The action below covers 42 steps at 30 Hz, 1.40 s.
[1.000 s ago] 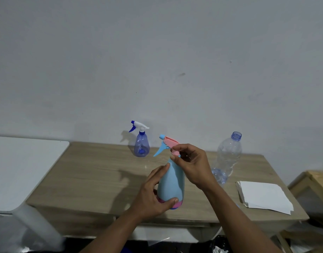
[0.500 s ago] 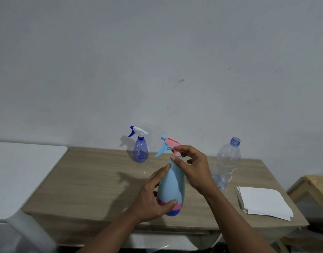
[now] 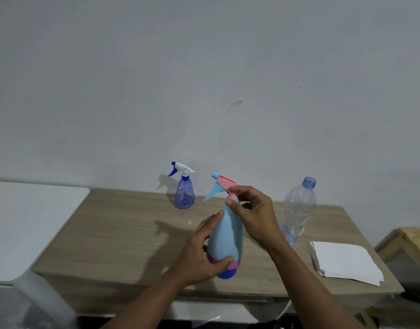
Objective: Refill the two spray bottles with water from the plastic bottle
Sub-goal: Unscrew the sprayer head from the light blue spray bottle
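Pale sprayer: light-blue body, pink band, dark-blue base, pink head with blue trigger pointing left. Stands near the front edge of the table, leaning slightly; whether the base touches the top cannot be told.
Left hand: wrapped round the lower body, thumb across the pink band, fingers running up the left side.
Right hand: thumb and fingertips pinching the collar of the pink head at the neck, other fingers curled.
Small sprayer: clear blue, white head with blue trigger, upright at the back of the table by the wall, well apart from the hands.
Plastic bottle: clear, neck open, upright behind the right hand.
Paper stack: white sheets, flat at the table's right front corner.
White surface: adjoining the table on the left.
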Tool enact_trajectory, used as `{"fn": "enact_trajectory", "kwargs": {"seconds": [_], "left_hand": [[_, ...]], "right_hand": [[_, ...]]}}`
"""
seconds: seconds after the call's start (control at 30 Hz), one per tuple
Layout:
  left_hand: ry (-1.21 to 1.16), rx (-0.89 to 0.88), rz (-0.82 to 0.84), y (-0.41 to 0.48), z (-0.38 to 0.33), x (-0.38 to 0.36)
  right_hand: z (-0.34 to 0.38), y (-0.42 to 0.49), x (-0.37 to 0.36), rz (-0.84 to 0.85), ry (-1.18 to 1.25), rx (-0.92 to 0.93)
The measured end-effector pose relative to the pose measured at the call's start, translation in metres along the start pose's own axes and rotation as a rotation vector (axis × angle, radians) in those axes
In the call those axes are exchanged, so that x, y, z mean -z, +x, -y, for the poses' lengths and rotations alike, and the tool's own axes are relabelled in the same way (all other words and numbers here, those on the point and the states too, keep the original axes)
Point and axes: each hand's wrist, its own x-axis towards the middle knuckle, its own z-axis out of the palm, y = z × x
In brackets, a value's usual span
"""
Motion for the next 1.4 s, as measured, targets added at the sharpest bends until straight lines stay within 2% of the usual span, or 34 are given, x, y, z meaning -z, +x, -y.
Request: {"fn": "enact_trajectory", "kwargs": {"seconds": [0.13, 0.33, 0.47, 0.63, 0.8, 0.93, 1.4], "left_hand": [[0.006, -0.001, 0.004, 0.001, 0.002, 0.003], [0.019, -0.026, -0.004, 0.005, 0.0, 0.006], [0.005, -0.036, -0.023, 0.005, 0.002, 0.006], [0.023, -0.031, -0.008, 0.007, 0.001, 0.008], [0.016, -0.041, -0.019, 0.007, 0.001, 0.009], [0.025, -0.043, -0.018, 0.009, -0.001, 0.009], [0.026, -0.043, -0.018, 0.009, 0.007, 0.008]], "right_hand": [[0.001, 0.0, 0.0, 0.021, 0.066, -0.033], [0.005, 0.003, -0.002, 0.01, -0.025, -0.001], [0.005, 0.004, -0.003, 0.008, 0.049, -0.011], [0.006, 0.005, -0.005, 0.016, -0.029, 0.007], [0.009, 0.005, -0.005, 0.015, 0.045, -0.015], [0.01, 0.005, -0.003, 0.014, -0.024, 0.014], [0.008, 0.009, -0.006, 0.012, 0.007, -0.018]]}}
